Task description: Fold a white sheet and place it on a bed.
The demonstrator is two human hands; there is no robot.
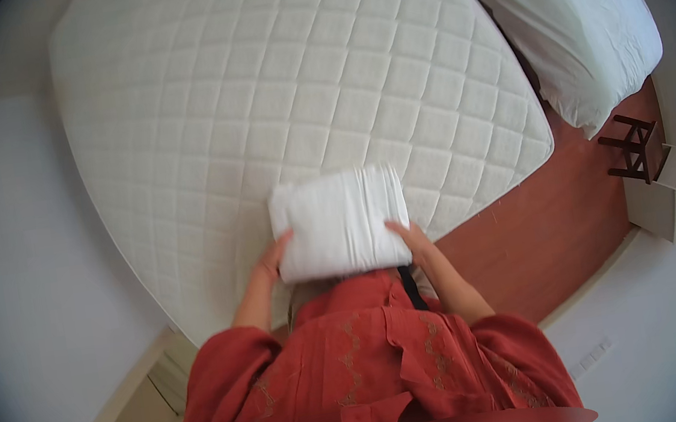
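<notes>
A folded white cloth (340, 223), likely bed linen, is held level in front of my waist. My left hand (277, 255) grips its left edge, with the thumb on top. On the opposite edge, my right hand (410, 240) holds it the same way; the fingers of both hands are hidden underneath. Several pleat-like folds run along the cloth's right side. Beyond and below it lies a bare quilted mattress (310, 105) in off-white with a diamond stitch pattern.
To the right, white bedding (576, 15) covers a second bed or similar piece. A dark wooden stool (632, 147) and a small white cabinet (660, 198) stand by the wall. Reddish wooden floor (512, 251) shows beside the mattress. A white wall (26, 255) borders the left.
</notes>
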